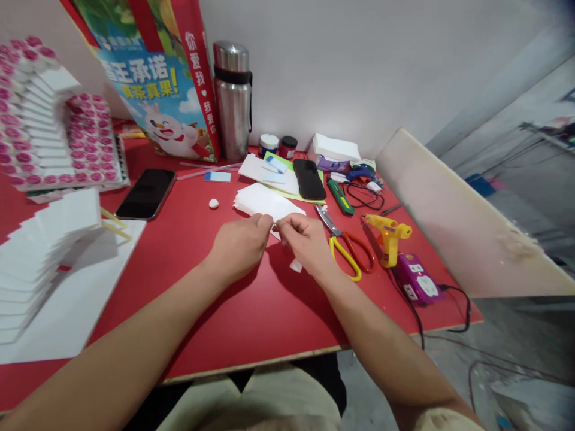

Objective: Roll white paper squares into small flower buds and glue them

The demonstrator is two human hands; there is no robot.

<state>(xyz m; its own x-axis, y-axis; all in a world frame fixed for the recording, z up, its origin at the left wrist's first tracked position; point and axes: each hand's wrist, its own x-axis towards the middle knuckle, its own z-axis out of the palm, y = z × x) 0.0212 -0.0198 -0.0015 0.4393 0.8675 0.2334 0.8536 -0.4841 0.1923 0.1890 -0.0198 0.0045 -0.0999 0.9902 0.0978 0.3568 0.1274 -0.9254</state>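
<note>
My left hand (242, 242) and my right hand (305, 238) meet over the middle of the red table (224, 311), fingertips pinched together on a small white piece (275, 226). A white bit (295, 265) pokes out under my right hand. Just behind the hands lies a fanned stack of white paper sheets (265, 200). Red-and-yellow scissors (348, 245) lie right beside my right hand.
A yellow glue gun (389, 236) and purple power strip (417, 281) sit at the right. Two black phones (146, 193) (309, 178), a steel flask (232, 99), a printed bag (157, 78), stacks of pink-topped white pieces (54, 131) and white cards (40, 251) stand left.
</note>
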